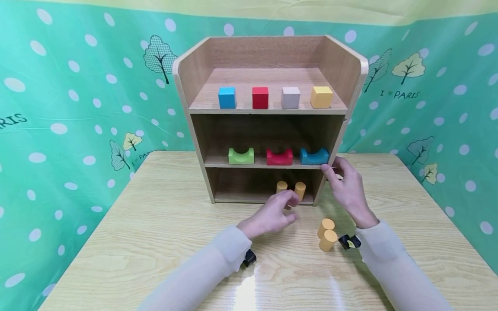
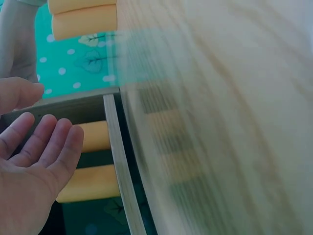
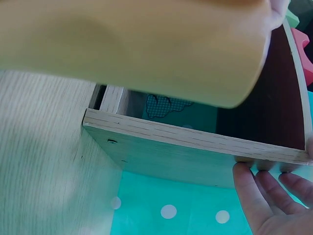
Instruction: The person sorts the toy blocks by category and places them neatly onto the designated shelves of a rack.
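Note:
A small wooden shelf unit (image 1: 213, 185) stands on the table. My right hand (image 1: 350, 194) holds its right side panel, the thumb at the front edge by the middle board and the fingertips (image 3: 243, 176) against the outer face. My left hand (image 1: 274, 212) is in front of the bottom compartment, fingers loosely bent and nothing in them. Just beyond its fingers, two light-orange wooden cylinders stand on the bottom board, one on the left (image 1: 282, 186) partly hidden by the hand and one on the right (image 1: 300, 190). In the left wrist view, both cylinders (image 2: 93, 183) show behind the fingers.
Two more cylinders (image 1: 328, 241) stand close together on the table (image 1: 155, 242), near the right wrist. Blue, red, grey and yellow cubes (image 1: 260, 98) line the top board. Green, red and blue arch blocks (image 1: 279, 158) sit on the middle board. A patterned cloth (image 1: 78, 129) hangs behind.

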### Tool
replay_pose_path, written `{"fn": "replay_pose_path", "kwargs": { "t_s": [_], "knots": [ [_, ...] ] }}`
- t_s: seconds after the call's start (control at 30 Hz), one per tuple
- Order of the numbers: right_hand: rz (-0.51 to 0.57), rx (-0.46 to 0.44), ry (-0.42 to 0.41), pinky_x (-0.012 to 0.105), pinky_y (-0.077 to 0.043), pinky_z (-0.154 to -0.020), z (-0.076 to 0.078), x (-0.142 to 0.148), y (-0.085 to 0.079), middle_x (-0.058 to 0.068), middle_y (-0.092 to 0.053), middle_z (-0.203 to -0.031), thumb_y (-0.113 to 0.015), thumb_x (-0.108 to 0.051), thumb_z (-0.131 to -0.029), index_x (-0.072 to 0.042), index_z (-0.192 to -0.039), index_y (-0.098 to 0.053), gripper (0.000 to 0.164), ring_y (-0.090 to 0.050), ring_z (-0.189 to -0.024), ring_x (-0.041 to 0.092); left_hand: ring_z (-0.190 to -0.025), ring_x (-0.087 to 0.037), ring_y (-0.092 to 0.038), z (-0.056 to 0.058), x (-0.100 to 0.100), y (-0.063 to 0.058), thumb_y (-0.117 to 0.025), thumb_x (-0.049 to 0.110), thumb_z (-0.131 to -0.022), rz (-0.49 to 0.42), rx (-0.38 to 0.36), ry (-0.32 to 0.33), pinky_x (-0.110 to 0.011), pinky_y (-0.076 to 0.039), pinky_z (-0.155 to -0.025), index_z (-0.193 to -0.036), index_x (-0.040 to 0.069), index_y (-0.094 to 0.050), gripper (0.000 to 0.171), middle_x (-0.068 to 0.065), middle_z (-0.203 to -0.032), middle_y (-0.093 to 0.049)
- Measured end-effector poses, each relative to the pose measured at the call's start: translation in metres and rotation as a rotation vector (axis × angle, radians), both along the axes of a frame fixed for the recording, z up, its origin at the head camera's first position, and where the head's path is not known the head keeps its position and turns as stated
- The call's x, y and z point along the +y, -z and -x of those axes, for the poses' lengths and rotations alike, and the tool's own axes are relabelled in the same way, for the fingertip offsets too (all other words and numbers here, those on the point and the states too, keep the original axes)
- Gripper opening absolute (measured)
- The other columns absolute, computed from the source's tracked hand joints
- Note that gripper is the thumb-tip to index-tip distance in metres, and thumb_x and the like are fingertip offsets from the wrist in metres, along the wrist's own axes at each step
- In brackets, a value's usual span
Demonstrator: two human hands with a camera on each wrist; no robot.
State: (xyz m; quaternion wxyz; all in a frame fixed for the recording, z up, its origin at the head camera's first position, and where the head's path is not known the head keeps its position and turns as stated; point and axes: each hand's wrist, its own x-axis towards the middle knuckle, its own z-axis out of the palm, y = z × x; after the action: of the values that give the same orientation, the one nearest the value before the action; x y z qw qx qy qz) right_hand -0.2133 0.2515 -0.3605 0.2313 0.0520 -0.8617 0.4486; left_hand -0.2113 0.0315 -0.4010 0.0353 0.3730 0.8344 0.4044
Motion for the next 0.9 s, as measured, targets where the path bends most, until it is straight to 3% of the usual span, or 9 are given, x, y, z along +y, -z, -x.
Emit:
{"fn": "replay_pose_path", "kwargs": {
  "t_s": [0.3, 0.53, 0.9],
  "knots": [
    [0.002, -0.011, 0.009, 0.051, -0.050, -0.085, -0.002, 0.002, 0.000, 0.013, -0.058, -0.119, -0.052, -0.046, -0.094, -0.007, -0.132, -0.050, 0.054, -0.057, -0.107, 0.030, -0.103, -0.010, -0.057, -0.004, 0.013, -0.004, -0.070, 0.009, -0.086, 0.052, 0.027, 0.039, -0.017, -0.045, -0.089, -0.119, 0.009, -0.055, 0.037, -0.003, -0.115, -0.059],
    [-0.006, -0.004, 0.014, 0.052, -0.051, -0.084, -0.002, 0.003, 0.000, 0.015, -0.058, -0.119, -0.052, -0.045, -0.095, -0.006, -0.133, -0.050, 0.054, -0.057, -0.107, 0.031, -0.100, -0.007, -0.058, -0.004, 0.023, -0.004, -0.071, 0.007, -0.084, 0.042, 0.066, 0.086, -0.015, -0.045, -0.088, -0.117, 0.006, -0.056, 0.037, -0.003, -0.112, -0.059],
    [-0.001, 0.015, -0.002, 0.052, -0.050, -0.084, 0.000, -0.001, 0.000, 0.015, -0.058, -0.119, -0.052, -0.043, -0.095, -0.005, -0.132, -0.050, 0.053, -0.057, -0.107, 0.032, -0.100, -0.007, -0.059, -0.007, 0.033, -0.004, -0.072, 0.008, -0.084, 0.062, 0.062, 0.131, -0.013, -0.045, -0.086, -0.117, 0.005, -0.056, 0.037, -0.003, -0.113, -0.060]
  ]
}}
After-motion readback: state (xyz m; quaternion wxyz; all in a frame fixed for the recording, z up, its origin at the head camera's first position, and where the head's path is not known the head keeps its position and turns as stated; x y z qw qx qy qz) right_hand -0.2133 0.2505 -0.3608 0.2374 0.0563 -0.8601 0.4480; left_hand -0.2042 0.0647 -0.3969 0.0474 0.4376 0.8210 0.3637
